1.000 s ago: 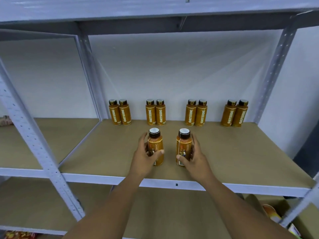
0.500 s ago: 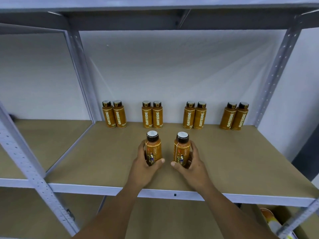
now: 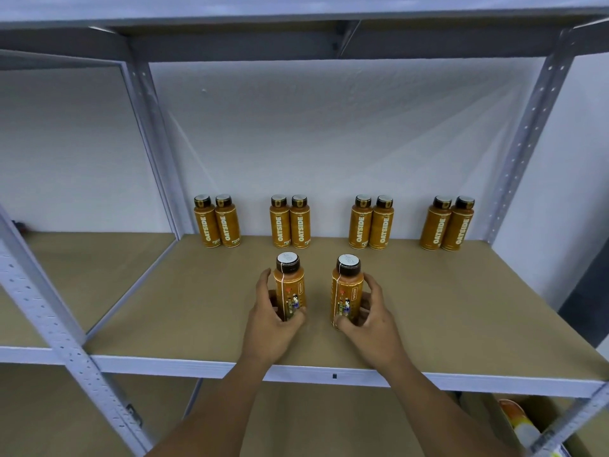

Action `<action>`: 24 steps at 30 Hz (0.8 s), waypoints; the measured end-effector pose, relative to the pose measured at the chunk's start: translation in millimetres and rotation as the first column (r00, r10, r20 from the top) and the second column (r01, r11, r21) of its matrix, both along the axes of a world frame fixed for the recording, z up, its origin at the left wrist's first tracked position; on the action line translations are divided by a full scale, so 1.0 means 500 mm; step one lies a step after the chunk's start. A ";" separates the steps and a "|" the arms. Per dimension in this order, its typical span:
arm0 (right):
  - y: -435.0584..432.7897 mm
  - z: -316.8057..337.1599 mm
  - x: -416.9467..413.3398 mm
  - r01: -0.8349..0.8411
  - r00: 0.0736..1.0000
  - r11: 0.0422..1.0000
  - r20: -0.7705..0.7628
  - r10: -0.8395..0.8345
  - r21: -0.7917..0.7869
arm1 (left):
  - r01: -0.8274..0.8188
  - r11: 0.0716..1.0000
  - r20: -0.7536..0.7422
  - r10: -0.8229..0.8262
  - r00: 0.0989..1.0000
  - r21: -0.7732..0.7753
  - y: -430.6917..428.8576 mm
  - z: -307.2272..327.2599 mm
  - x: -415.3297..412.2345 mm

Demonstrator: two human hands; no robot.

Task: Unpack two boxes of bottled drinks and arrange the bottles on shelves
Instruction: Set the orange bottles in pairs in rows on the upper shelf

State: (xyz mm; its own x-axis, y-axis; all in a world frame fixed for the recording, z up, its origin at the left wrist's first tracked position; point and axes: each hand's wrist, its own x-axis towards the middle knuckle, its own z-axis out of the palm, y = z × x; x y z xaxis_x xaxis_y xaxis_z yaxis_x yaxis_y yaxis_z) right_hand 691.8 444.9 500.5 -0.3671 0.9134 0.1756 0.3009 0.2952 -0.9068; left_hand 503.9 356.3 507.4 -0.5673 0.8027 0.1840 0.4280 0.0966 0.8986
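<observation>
**Q:** Where are the hands, and what are they doing?

**A:** Both bare forearms reach up from the bottom edge and over the front lip of a brown shelf point(image 3: 461, 308). The left hand point(image 3: 273, 321) wraps around the lower half of the left bottle point(image 3: 290, 288). Its fingers curl behind the bottle's left side, and the thumb point(image 3: 298, 313) presses across the front near the base. The right hand point(image 3: 372, 321) mirrors it on the right bottle point(image 3: 347, 291), with fingers curved around the right side and the thumb point(image 3: 342, 321) low on the front. Each hand grips its own bottle.

**Q:** How do the two bottles stand?

**A:** Both are upright on the shelf board, near the middle of its depth, with a clear gap between them. They are orange with dark caps that have pale tops, and their picture panels face the camera.

**Q:** What else is on the shelf?

**A:** Along the white wall at the back stands a back row point(image 3: 370, 222) of eight matching bottles, grouped in four pairs. The two bottles in each pair touch, and the pairs are well apart. Their labels read "OATSIDE". The held bottles sit in front of the two middle pairs, apart from them.

**Q:** And the frame?

**A:** Grey perforated metal uprights point(image 3: 527, 133) rise at the sides.
</observation>
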 end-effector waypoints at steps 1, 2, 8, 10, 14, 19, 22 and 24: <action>0.000 0.001 0.000 0.003 1.000 1.000 0.004 -0.003 0.003 | -0.012 1.000 -0.006 0.012 1.000 0.003 0.000 0.002 0.001; 0.000 0.001 -0.001 0.004 1.000 1.000 0.007 -0.004 0.003 | -0.020 1.000 -0.012 0.020 1.000 0.003 0.000 0.003 0.002; -0.005 0.006 0.001 -0.011 1.000 1.000 0.008 0.011 -0.003 | 0.032 0.999 0.026 -0.031 0.999 -0.016 -0.002 0.004 0.003; -0.006 0.009 0.001 -0.017 1.000 1.000 0.010 0.017 0.000 | 0.034 0.999 0.019 -0.034 0.999 -0.029 -0.003 0.003 0.001; -0.006 0.007 0.000 -0.012 0.999 1.000 0.042 0.012 0.008 | 0.013 0.999 -0.005 -0.013 1.000 -0.041 -0.002 0.003 0.000; -0.008 0.010 -0.004 0.031 0.999 0.999 0.036 -0.032 0.031 | -0.021 1.000 -0.025 0.021 0.999 -0.021 0.000 0.005 0.004; -0.008 0.009 -0.006 0.041 0.999 0.999 0.025 -0.042 0.036 | -0.023 1.000 -0.027 0.022 0.999 -0.014 0.000 0.005 0.006; -0.008 0.009 -0.005 0.039 0.999 0.999 0.024 -0.040 0.034 | 0.000 1.000 -0.028 0.000 1.000 -0.016 0.000 0.004 0.006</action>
State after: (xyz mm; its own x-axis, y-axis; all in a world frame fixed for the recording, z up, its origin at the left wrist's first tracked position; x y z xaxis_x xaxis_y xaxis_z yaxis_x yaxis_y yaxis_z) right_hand 689.5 441.0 504.9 -0.3353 0.9211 0.1976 0.3353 0.3127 -0.8887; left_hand 506.8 356.3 509.5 -0.5623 0.8056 0.1865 0.4527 0.1112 0.8847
